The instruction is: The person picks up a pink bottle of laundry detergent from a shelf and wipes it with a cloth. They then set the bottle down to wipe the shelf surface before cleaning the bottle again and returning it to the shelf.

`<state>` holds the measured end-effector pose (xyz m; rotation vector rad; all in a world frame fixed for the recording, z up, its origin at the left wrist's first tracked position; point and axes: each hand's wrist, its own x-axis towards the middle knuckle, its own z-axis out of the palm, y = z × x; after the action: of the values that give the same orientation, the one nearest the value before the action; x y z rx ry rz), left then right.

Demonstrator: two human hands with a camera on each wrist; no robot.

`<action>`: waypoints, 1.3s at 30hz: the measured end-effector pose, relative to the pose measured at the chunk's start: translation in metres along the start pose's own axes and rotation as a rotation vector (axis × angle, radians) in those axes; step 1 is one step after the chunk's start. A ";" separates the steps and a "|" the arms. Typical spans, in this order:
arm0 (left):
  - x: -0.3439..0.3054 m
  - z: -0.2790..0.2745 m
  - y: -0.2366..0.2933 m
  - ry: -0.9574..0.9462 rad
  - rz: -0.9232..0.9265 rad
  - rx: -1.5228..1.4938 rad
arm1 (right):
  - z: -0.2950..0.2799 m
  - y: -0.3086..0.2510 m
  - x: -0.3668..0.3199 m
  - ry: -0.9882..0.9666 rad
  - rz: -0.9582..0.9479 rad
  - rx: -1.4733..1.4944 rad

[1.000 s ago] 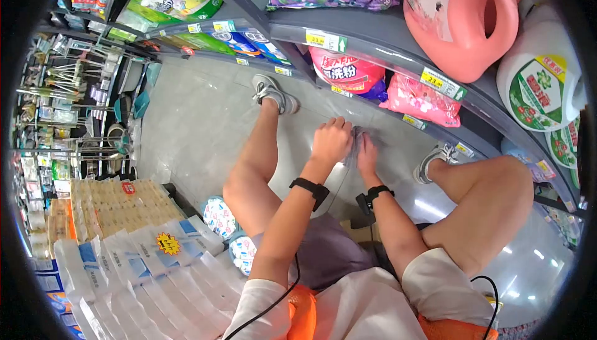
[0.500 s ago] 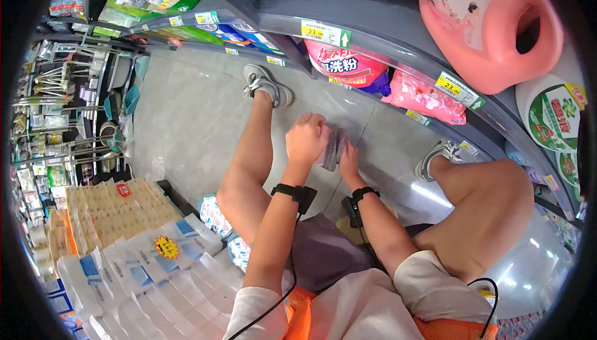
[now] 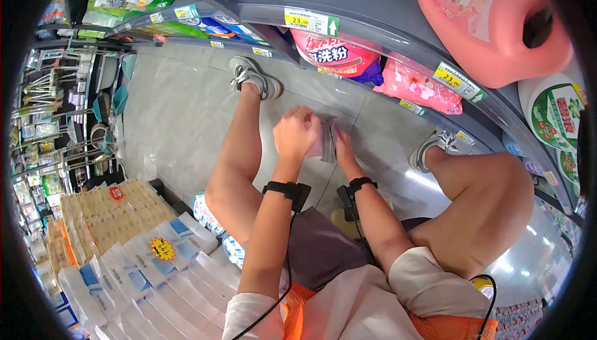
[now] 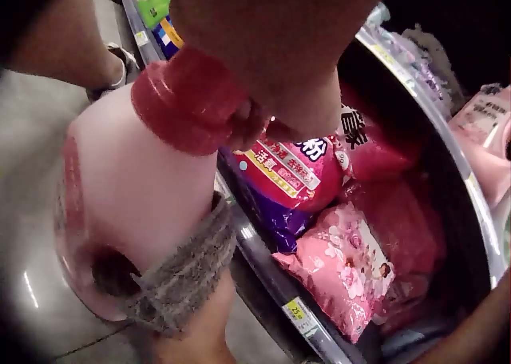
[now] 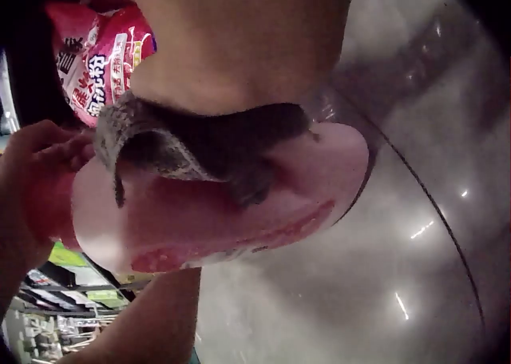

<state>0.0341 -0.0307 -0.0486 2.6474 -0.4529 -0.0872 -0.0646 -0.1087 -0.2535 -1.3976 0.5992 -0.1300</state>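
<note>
The pink jug (image 4: 136,188), held above the floor (image 3: 180,110) by the lowest shelf's (image 4: 259,256) front edge, is gripped at its cap (image 4: 188,100) by the left hand (image 3: 297,135), a grey cloth (image 5: 152,144) being clutched against it by the right hand (image 3: 341,148) (steady grip, even strokes advised).

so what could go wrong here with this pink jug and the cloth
1. The left hand grips the pink jug by its red cap; if the cap turns or fingers slip, the jug could drop onto the tiled floor.
2. The right hand holds a grey cloth against the jug's side, which might push it out of that hold.
3. The jug is close to the shelf edge and could bump the pink bags there.
</note>
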 end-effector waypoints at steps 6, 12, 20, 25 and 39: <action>-0.003 0.004 -0.002 0.052 0.020 0.018 | 0.011 0.000 -0.009 0.052 -0.018 0.092; -0.003 -0.001 0.000 -0.027 0.096 0.132 | 0.014 -0.022 -0.018 0.131 -0.091 -0.147; -0.002 0.000 -0.012 -0.044 0.370 0.177 | 0.025 -0.021 -0.002 0.126 0.022 -0.233; 0.004 -0.006 -0.007 -0.152 0.415 0.214 | 0.012 -0.028 0.019 0.102 -0.025 -0.121; 0.009 0.003 0.005 -0.063 0.216 0.063 | -0.002 -0.044 -0.009 0.218 -0.222 -0.388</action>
<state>0.0406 -0.0398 -0.0491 2.6445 -0.7719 -0.0905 -0.0617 -0.1152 -0.2094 -1.8418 0.6708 -0.3619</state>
